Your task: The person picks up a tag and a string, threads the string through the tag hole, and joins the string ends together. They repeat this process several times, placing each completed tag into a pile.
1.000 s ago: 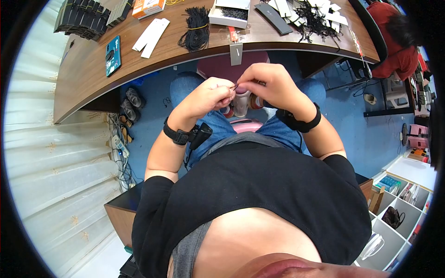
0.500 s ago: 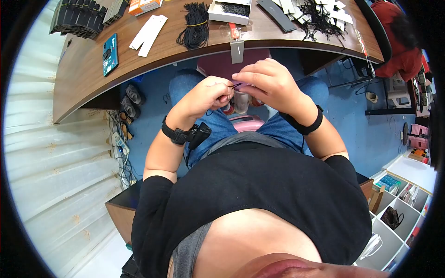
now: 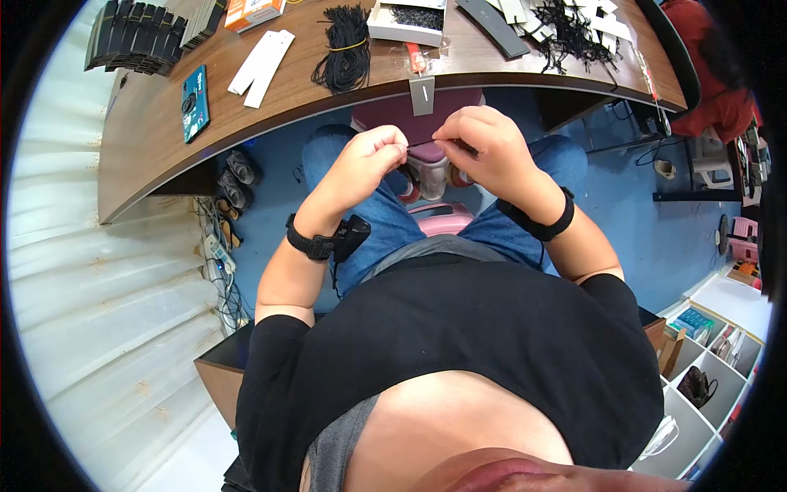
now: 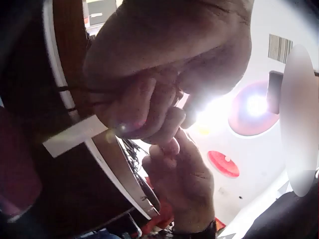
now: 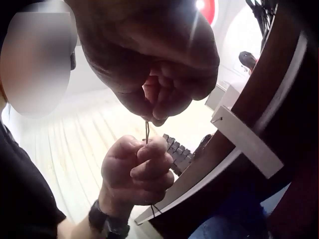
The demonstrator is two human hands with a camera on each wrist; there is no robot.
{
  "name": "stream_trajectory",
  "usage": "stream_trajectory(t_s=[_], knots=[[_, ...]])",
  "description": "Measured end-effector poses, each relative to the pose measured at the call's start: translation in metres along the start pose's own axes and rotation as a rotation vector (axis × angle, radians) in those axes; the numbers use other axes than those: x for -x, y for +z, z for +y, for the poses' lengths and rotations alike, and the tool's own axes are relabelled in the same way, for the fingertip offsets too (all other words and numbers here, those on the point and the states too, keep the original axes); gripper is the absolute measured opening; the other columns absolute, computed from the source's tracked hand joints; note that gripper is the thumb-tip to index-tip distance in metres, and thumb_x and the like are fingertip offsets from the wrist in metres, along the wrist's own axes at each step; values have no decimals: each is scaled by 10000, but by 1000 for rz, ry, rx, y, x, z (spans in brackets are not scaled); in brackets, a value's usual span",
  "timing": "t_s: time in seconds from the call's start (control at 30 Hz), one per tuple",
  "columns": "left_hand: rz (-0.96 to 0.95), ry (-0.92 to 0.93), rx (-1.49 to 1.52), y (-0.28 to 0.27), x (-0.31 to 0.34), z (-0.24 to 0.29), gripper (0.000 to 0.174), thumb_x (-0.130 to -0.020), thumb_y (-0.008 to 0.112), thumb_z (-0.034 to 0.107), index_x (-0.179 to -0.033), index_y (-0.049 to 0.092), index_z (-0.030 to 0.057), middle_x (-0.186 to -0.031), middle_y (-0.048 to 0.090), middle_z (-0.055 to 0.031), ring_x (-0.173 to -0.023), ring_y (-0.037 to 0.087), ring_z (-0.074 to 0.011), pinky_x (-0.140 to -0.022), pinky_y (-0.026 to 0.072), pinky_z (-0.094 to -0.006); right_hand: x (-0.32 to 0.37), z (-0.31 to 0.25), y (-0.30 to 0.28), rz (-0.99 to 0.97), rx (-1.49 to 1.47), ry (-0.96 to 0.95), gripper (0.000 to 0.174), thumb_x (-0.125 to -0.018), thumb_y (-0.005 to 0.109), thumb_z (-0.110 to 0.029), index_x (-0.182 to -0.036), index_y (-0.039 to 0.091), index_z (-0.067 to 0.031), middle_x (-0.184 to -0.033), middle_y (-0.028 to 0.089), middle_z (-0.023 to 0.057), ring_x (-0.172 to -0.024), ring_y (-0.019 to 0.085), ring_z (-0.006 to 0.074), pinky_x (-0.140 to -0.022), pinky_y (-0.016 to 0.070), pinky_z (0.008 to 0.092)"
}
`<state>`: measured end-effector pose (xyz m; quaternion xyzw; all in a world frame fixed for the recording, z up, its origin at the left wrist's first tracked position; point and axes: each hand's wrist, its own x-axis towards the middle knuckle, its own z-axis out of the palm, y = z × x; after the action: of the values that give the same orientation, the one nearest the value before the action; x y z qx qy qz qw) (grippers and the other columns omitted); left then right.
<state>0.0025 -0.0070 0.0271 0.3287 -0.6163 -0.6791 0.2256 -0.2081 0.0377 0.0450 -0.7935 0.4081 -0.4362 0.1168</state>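
More gap than half a second ago: left hand (image 3: 370, 166) and right hand (image 3: 485, 148) both grip dark cord (image 5: 147, 131), held parts hidden.

Looking steeply down from my head, the widest view takes in my shirt (image 3: 459, 324), my left hand (image 3: 365, 168), my right hand (image 3: 488, 148) and the desk (image 3: 303, 74) beyond. Close in from my left wrist, the second tilts up across that hand toward the ceiling (image 4: 259, 164); the third, as tight at my right wrist, faces the curtain (image 5: 60, 129). Both wrist views share my hands and the desk's edge.
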Motion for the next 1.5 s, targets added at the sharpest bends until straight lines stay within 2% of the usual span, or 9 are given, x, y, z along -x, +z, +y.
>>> stream_trajectory(t_s=[0.13,0.23,0.47,0.7,0.9,1.17,1.27,1.4,1.5], knots=[[223,-14,118,6,-1,2,94,-890,540,129,-824,546,63,-634,423,65,-517,322,-19,-450,246,-184,6,5,7,54,186,-124,126,-675,672,-73,-776,597,-62,-748,591,49,-689,575,214,-619,434,330],[239,-45,451,5,-4,-9,73,-873,592,110,-824,554,72,-596,412,70,-481,332,-15,-420,263,-175,13,6,15,94,253,-144,132,-670,658,-79,-786,596,-66,-758,586,43,-683,563,202,-616,421,326],[68,-299,1107,3,-6,-12,165,-901,560,148,-754,499,102,-573,326,59,-474,301,-42,-407,262,-178,21,5,21,104,274,-166,150,-666,663,-44,-804,606,-46,-774,594,50,-684,571,200,-612,428,316],[244,-136,605,18,-6,-6,53,-854,601,54,-844,555,78,-617,455,48,-479,337,-35,-409,264,-175,19,-2,14,196,140,-31,159,-674,690,2,-806,614,-45,-777,609,69,-692,585,222,-614,451,318],[182,-177,495,11,-6,-15,89,-858,591,83,-775,562,73,-646,491,29,-501,374,-39,-424,272,-182,24,9,17,212,104,68,145,-685,695,2,-791,605,-39,-765,612,83,-720,599,246,-644,467,324],[52,-336,1211,10,-11,-19,141,-892,571,133,-873,597,-4,-609,376,34,-542,346,-58,-429,301,-178,31,9,24,170,235,-85,138,-674,667,-44,-790,593,-60,-768,588,50,-696,571,214,-626,427,329],[113,-304,1074,21,-10,-15,140,-896,566,114,-928,602,-17,-603,366,37,-528,338,-55,-420,295,-176,34,5,31,156,230,-115,137,-674,644,-64,-801,593,-61,-777,585,49,-695,567,211,-627,418,329],[255,-131,466,32,-7,-19,133,-879,588,71,-967,623,-22,-682,506,33,-545,371,-26,-416,287,-171,29,1,27,156,208,-101,135,-680,649,-68,-807,606,-57,-768,594,41,-698,573,205,-618,419,328],[281,78,119,37,-5,-24,125,-832,631,17,-954,630,-14,-811,589,12,-650,462,-18,-551,385,-162,22,2,16,145,203,-51,132,-675,674,-88,-799,634,-64,-753,614,29,-717,593,200,-631,434,328]])
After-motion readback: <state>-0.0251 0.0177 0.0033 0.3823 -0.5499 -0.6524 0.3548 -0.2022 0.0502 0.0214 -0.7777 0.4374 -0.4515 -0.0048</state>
